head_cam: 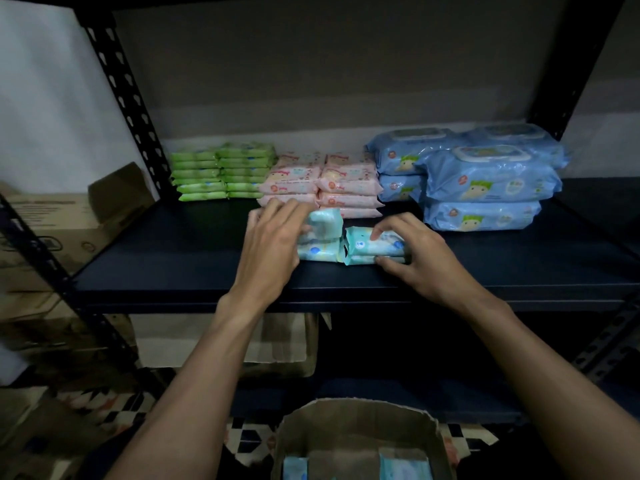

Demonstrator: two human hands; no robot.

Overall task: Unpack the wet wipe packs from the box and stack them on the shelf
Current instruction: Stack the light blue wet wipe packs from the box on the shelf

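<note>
Both hands are on the dark shelf board [166, 261], working at two short stacks of teal wet wipe packs that sit side by side near its front edge. The left hand [273, 237] wraps over the left end of the left teal stack [323, 237]. Its fingers curl over the top pack, which sits tilted, though motion blur hides exactly how the fingertips lie. The right hand [415, 261] pinches the right teal stack [372, 247], with one finger hooked over the top and the thumb pressed against the lower front edge. The two stacks touch where their crimped ends meet.

Behind them, toward the back of the shelf, stand other sorted goods. The green packs [221, 173] are at the left in two neat columns, and the pink packs [325, 183] are in the middle, just behind the left hand. The large blue packs [485, 181] are piled at the right.

Below, at the bottom of the view, the open cardboard box [360, 414] holds more teal packs [405, 469] – only their tops show. A brown carton [62, 233] sits beyond the rack's perforated left post [121, 88].
</note>
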